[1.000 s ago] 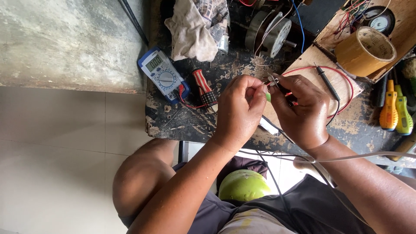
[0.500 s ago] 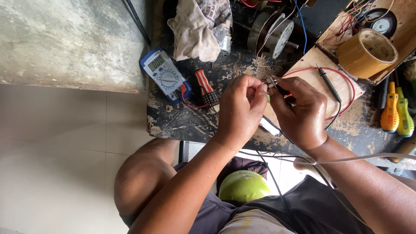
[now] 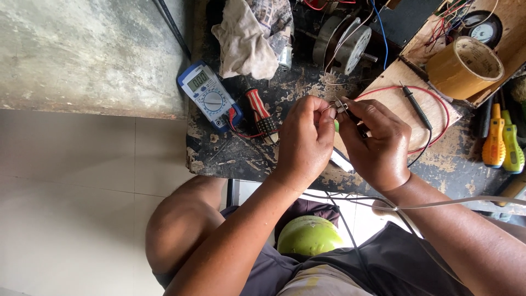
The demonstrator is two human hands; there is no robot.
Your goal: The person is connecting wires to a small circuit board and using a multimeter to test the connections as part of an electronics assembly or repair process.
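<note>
Single head-worn view, looking steeply down, close over the worn workbench [image 3: 230,153], floor at left

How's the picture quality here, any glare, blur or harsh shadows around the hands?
Head view: soft, even daylight, no harsh shadows. Both hands, left hand and right hand, are fairly sharp; the tiny part pinched between their fingers is too small to make out. Mild sheen on the tape roll and the green round object. The multimeter screen is free of glare. Slight wide-angle bending at the edges.
</note>
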